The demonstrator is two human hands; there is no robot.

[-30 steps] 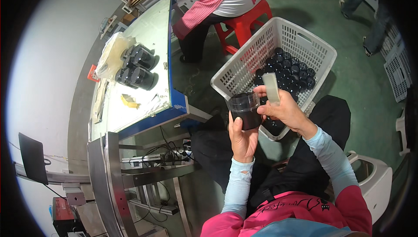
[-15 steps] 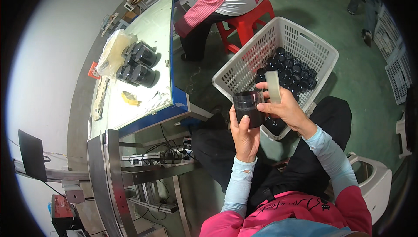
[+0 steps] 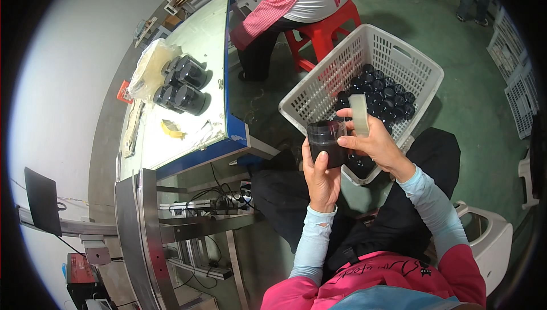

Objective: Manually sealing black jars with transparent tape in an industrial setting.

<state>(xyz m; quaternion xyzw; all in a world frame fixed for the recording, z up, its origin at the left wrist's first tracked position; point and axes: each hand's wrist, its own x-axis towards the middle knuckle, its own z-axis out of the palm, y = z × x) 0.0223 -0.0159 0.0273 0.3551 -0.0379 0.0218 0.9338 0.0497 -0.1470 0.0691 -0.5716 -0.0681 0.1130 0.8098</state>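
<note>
My left hand (image 3: pixel 320 176) grips a dark, see-through jar (image 3: pixel 326 141) from below, in front of my chest. Just right of it, my right hand (image 3: pixel 376 142) touches the jar's side and pinches a pale flat strip (image 3: pixel 359 115) that stands upright above my fingers. Behind both hands, a white slotted plastic basket (image 3: pixel 319 91) rests against my knees and holds several more dark jars (image 3: pixel 380 95).
A white worktable with a blue edge (image 3: pixel 236 136) stands on my left, carrying several dark jars (image 3: pixel 183 84), a clear plastic bag (image 3: pixel 145 68) and a small yellow piece (image 3: pixel 171 129). Another person sits on a red stool (image 3: pixel 327 25) beyond it. Metal framing (image 3: pixel 142 224) lies at lower left.
Both hands with the jar and strip have stayed almost in place; the view has shifted slightly, and the strip stands a little more upright.
</note>
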